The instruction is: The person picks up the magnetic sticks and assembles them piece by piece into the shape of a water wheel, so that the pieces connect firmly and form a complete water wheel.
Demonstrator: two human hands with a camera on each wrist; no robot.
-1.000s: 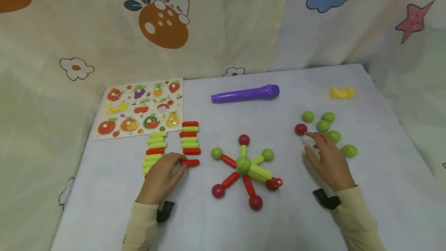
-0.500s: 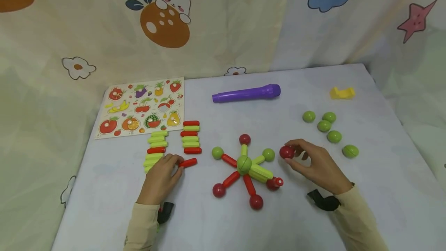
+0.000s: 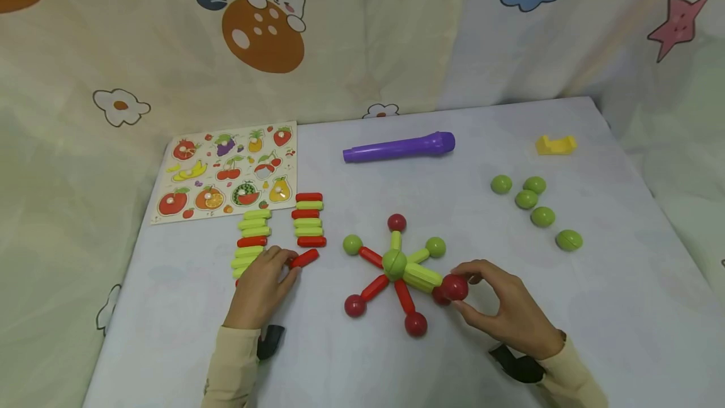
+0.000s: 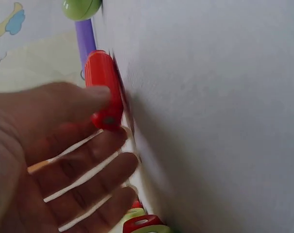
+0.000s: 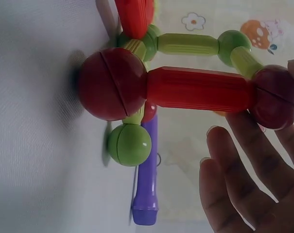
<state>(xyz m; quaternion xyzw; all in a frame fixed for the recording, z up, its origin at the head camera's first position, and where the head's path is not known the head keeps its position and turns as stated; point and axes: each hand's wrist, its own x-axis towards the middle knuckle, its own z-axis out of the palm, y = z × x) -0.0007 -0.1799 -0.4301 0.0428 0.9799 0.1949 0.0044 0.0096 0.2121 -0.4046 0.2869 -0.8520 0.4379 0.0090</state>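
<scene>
One red ball (image 3: 455, 287), right hand (image 3: 514, 313) (pinching)

On our table (image 3: 351, 364), we see the ball-and-rod structure (image 3: 394, 264) between rod rows (image 3: 308, 223) at left and loose balls (image 3: 526, 199) at right, the toy microphone (image 3: 399, 147) behind it.

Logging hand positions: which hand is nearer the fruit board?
Left. The left hand is in front of the fruit board; the right hand is far to the right, pinching a red ball.
</scene>
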